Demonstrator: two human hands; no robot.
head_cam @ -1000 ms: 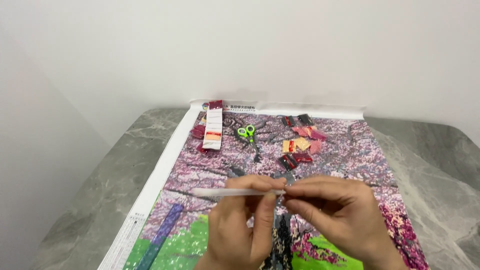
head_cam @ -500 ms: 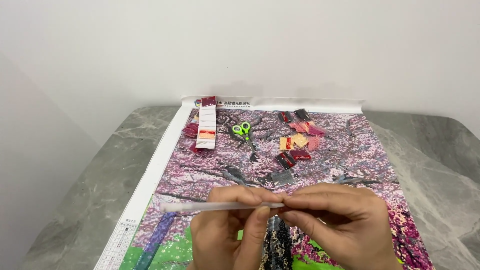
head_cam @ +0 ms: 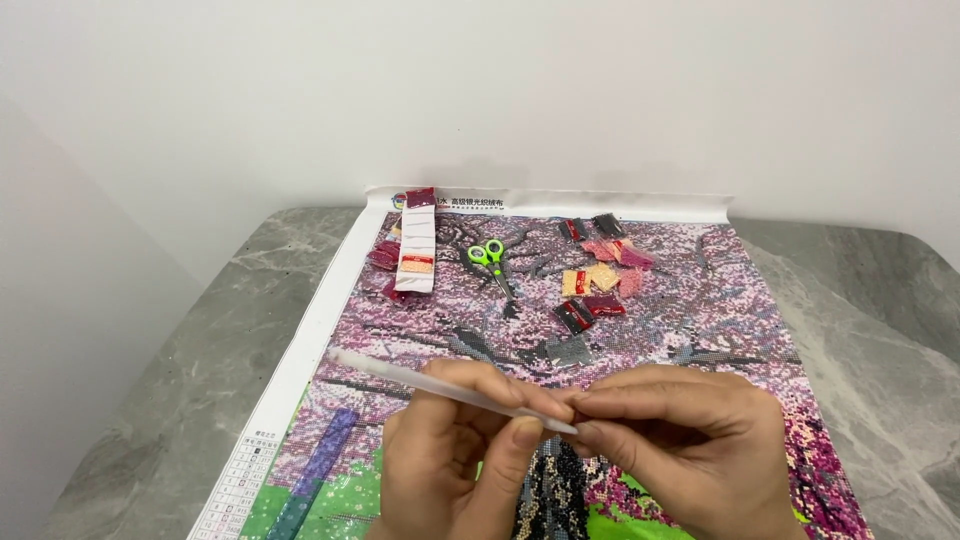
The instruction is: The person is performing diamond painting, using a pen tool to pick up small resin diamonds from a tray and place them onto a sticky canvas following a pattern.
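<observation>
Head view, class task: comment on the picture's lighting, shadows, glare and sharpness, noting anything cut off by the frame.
Head view: light is soft and even, with faint shadow along the white wall behind the canvas; no strong glare on the grey marbled table; the green-handled scissors look sharp; the left hand and right hand, pinching a white pen, are slightly soft and cut off by the bottom edge.

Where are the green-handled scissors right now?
In the head view, the scissors lie on the far part of the canvas, between the white strip of packets to their left and the loose bead packets to their right.
</observation>
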